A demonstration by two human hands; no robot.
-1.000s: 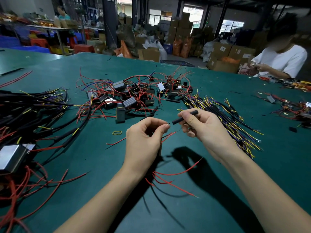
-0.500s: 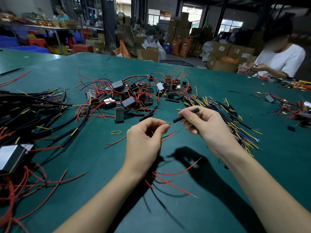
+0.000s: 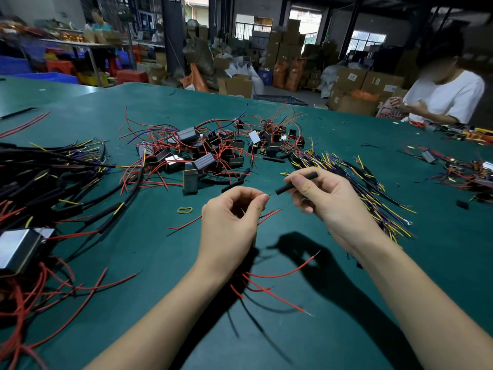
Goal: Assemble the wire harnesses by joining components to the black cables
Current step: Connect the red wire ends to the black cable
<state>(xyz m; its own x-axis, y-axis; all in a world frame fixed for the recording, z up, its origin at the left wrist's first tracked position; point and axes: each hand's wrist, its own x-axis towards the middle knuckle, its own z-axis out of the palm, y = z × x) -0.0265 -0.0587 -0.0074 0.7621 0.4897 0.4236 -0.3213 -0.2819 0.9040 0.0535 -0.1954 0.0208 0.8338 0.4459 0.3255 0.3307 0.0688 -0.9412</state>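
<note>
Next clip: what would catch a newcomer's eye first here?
The two hands at centre: the right hand pinches a short black tube, the left hand pinches a fine wire end just in front of it. Behind them lies a tangled heap of small boxy components with red wires, and black cables sprawl across the green table on the left.

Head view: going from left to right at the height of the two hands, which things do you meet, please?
Black cable bundle → yellow rubber band → left hand → black tube pinched by right hand → yellow-tipped wire pile.
</note>
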